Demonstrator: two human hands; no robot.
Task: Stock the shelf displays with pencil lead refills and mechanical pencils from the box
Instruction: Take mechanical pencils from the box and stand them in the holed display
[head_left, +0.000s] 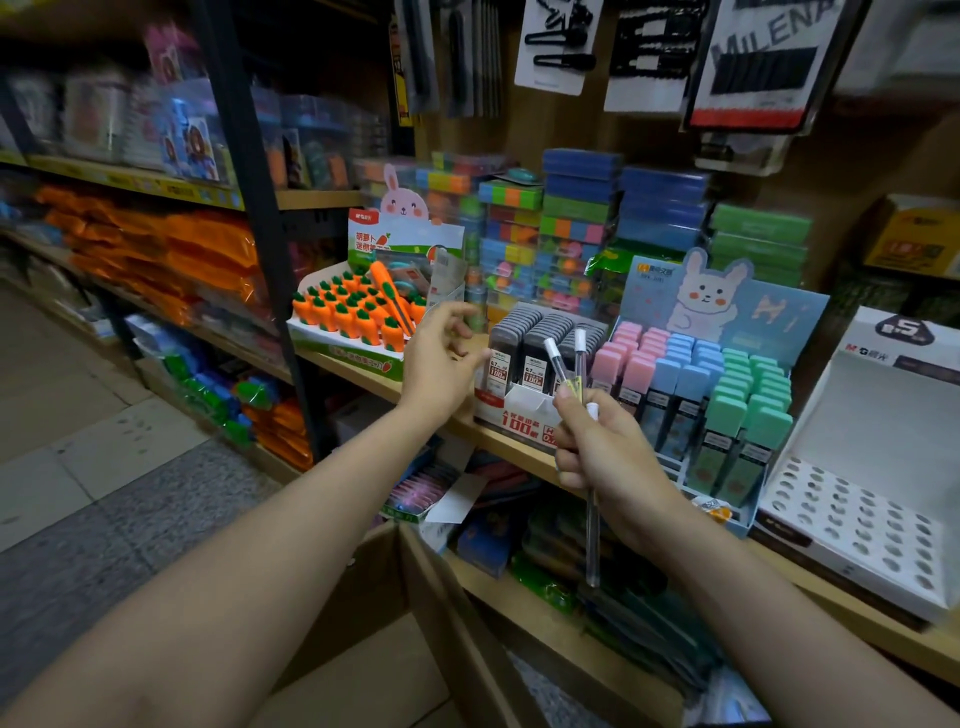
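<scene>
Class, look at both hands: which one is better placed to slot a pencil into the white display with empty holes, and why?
Probably the right hand: it already grips the pencils and is nearer the white display. The left hand holds nothing.

One head cam, looking fwd and down, close on shelf (519, 447) at arm's reach.

Stationery shop — stocked display shelves (519, 452)
</scene>
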